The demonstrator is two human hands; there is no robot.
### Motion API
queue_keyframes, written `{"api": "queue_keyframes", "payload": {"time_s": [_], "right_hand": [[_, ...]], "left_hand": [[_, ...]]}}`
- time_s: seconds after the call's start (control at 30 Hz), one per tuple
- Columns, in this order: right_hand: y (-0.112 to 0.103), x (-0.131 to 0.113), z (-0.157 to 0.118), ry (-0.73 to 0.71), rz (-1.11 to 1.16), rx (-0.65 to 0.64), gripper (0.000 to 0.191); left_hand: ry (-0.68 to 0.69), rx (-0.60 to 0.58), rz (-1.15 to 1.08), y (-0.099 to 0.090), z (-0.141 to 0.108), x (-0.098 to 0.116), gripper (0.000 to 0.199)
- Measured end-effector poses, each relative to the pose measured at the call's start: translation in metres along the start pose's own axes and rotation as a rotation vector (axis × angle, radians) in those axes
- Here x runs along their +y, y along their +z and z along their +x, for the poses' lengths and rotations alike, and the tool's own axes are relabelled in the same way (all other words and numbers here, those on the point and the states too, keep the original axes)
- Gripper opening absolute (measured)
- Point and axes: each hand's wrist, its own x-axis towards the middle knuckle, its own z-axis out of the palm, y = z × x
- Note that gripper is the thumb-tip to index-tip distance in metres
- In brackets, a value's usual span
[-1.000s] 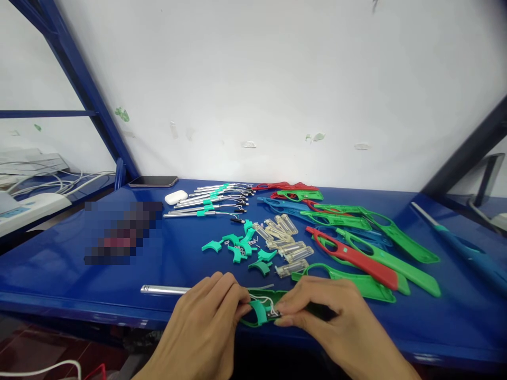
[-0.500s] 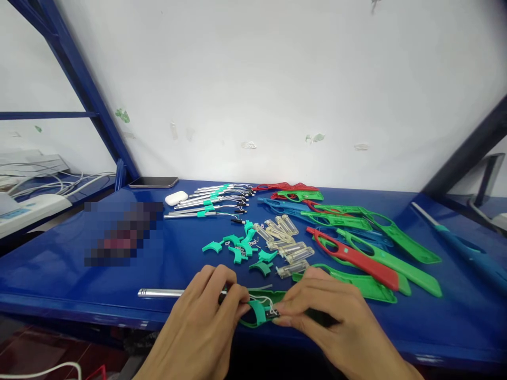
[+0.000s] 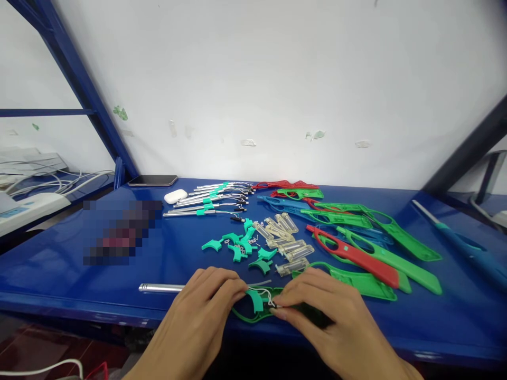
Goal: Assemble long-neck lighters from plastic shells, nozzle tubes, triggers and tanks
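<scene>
At the table's front edge lies a green shell half (image 3: pixel 253 319), with a curved teal piece (image 3: pixel 256 301) and white wires (image 3: pixel 266 293) in it. A silver metal tube (image 3: pixel 160 288) sticks out to the left from under my left hand (image 3: pixel 202 311). The fingers of that hand are pressed together at the left end of the shell, over the tube's inner end. My right hand (image 3: pixel 330 311) pinches a small black part (image 3: pixel 276 305) at the wire ends, inside the shell. Both palms hide much of the shell.
Behind my hands are loose teal pieces (image 3: pixel 237 245) and clear tanks (image 3: pixel 293 247). Silver tubes with wires (image 3: pixel 206 203) lie farther back. Red (image 3: pixel 364 258), green (image 3: pixel 412 269) and blue shells (image 3: pixel 467 248) spread to the right. A phone (image 3: pixel 153 180) and white case (image 3: pixel 175 197) sit back left.
My left fingers have shifted slightly up and left and lie flatter over the tube end. More of the green shell's rim shows. The black part has gone deeper between the shell's walls.
</scene>
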Motion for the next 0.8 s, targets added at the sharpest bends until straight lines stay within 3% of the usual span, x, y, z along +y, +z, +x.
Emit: {"api": "queue_keyframes", "payload": {"time_s": [0.33,0.8], "right_hand": [[0.000,0.000,-0.002,-0.011,-0.034,-0.019,0.015],[0.000,0.002,-0.002,-0.028,-0.046,-0.028,0.012]], "left_hand": [[0.064,0.055,0.051,-0.009,0.005,0.001,0.045],[0.071,-0.005,0.105,-0.014,0.002,0.002,0.053]]}}
